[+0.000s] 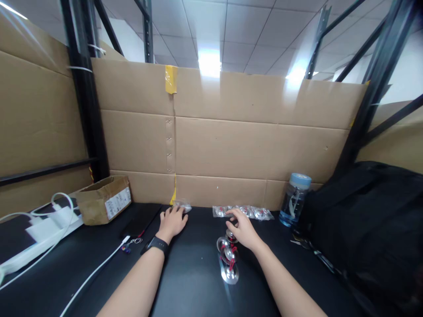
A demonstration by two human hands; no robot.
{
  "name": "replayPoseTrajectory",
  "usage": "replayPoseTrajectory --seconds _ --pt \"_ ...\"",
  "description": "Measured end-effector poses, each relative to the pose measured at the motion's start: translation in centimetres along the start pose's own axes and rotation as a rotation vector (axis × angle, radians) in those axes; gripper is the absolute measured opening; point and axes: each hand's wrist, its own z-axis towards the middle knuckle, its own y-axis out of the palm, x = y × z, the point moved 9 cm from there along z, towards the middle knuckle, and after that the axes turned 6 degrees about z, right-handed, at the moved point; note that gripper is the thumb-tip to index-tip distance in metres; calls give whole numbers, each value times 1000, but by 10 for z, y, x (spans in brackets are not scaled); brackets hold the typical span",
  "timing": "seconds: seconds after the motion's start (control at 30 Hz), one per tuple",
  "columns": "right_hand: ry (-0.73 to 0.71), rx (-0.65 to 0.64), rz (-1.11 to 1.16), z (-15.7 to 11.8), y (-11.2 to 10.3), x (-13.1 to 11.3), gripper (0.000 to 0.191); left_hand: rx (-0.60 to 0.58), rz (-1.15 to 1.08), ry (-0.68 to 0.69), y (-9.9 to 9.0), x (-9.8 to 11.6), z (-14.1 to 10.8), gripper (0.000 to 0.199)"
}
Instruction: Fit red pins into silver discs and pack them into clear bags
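Note:
My left hand (173, 223), with a dark watch on its wrist, lies palm down with its fingers spread. Its fingertips reach a crumpled clear plastic bag (187, 206) by the cardboard wall. To the right, my right hand (245, 230) is over the table with thumb and fingers apart. Just below and left of it is a cluster of small shiny metal finger cymbals (230, 274) with red cords. The hand partly covers the farthest one, and I cannot tell if it touches it. Behind my right fingers lies a row of clear packets (262, 214) with similar metal pieces inside.
Left are a cardboard box (105, 200), a white power strip (46, 244), a white cable (95, 274), a dark flat object (139, 221) and a small keychain (127, 248). Right are a blue-lidded bottle (294, 200) and a black bag (366, 229). A cardboard wall (221, 149) closes the back.

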Motion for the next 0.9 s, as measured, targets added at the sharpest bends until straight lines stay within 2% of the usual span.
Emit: replayPoseTrajectory --seconds 0.33,0.47,0.63,0.9 --pt "-27 -24 -6 0 4 1 28 20 29 11 -10 5 -1 46" --pt "-21 -21 -4 1 2 1 26 -12 -4 49 -7 10 0 46" --pt "-16 -12 -13 2 1 3 23 -25 -13 33 -3 8 4 48" --pt "10 9 -95 9 -5 17 23 -29 -46 33 0 7 5 46"
